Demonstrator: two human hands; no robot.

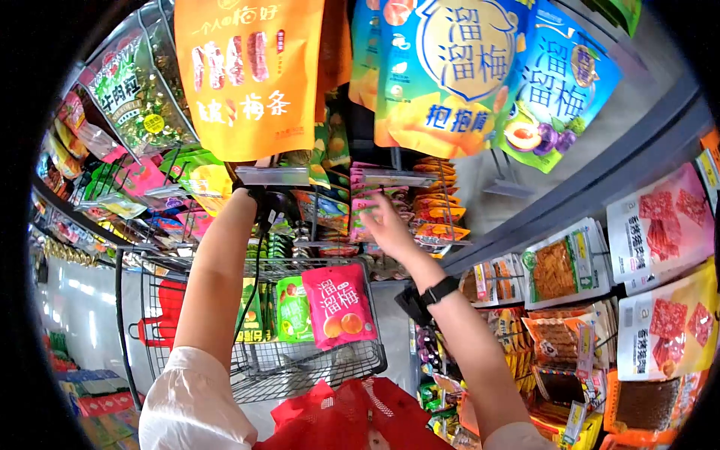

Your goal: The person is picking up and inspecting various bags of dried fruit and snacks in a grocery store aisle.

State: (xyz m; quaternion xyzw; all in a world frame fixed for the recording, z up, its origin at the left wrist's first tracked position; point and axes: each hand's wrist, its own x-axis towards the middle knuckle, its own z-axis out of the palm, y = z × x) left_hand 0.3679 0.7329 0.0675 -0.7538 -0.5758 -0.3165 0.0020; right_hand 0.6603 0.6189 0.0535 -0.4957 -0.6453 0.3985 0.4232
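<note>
My right hand (pixel 386 227), with a black band on the wrist, reaches up with fingers spread, beside hanging pink packets (pixel 361 202). My left arm stretches up to the rack; at its end a dark object (pixel 276 208) with a cable is by my left hand, whose fingers I cannot make out. Below, a wire shopping cart (pixel 300 382) holds a pink pouch (pixel 337 306) and a green pouch (pixel 294 309), with another green bag (pixel 251 311) to their left.
Large orange (pixel 251 82), blue-and-yellow (pixel 450 71) and blue (pixel 559 90) pouches hang above the hands. Meat snack packs (pixel 664 225) hang at the right. Green packs (pixel 135 90) fill the rack at the left. A red item (pixel 161 313) is in the cart's left part.
</note>
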